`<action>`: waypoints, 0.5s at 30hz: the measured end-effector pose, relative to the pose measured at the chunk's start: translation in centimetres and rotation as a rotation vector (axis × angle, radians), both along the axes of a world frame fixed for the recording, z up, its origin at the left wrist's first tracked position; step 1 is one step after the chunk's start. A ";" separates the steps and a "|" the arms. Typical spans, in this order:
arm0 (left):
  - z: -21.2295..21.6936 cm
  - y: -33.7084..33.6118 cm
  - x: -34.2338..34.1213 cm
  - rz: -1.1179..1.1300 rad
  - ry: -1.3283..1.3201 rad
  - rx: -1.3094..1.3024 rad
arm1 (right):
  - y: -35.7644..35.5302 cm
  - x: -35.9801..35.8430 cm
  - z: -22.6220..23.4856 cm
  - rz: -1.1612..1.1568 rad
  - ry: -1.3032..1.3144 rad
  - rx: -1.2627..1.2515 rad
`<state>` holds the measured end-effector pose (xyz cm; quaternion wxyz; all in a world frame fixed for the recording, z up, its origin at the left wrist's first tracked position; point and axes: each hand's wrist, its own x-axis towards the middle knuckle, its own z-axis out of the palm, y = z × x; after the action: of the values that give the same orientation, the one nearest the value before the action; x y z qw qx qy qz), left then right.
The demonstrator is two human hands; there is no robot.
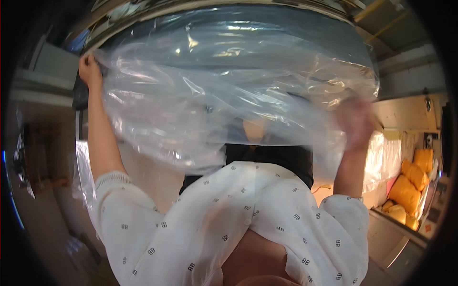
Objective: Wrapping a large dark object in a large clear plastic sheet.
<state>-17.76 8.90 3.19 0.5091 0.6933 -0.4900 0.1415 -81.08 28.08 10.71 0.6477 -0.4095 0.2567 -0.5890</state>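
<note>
A wide sheet of clear plastic film [157, 105], creased and shiny, spreads in front of me. I cannot tell whether it is a single sheet or a bag. At its far left corner my left hand [89, 70] is closed, pinching the film's edge between thumb and fingers. On the right side my right hand [355, 121] is at the film's near right part, smeared by motion, so its fingers do not show clearly. Beneath the film's far part lies a broad dark grey-blue surface [305, 28] with a curved far edge; what it is stays unclear.
Yellow-orange stuffed bundles [408, 186] are piled at the right, beside more shiny clear plastic [379, 159]. A pale board [408, 114] stands behind them. Dim, blurred objects fill the left side. A ledge with assorted things [129, 12] runs along the far edge.
</note>
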 end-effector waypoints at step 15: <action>-3.5 -4.4 4.1 0.011 0.009 0.069 | 6.4 1.9 -8.3 -0.264 0.285 0.380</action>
<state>-13.66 4.48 -0.31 0.4862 0.7140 -0.4883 0.1242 -79.14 34.45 2.38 0.5879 -0.3223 0.5024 -0.5459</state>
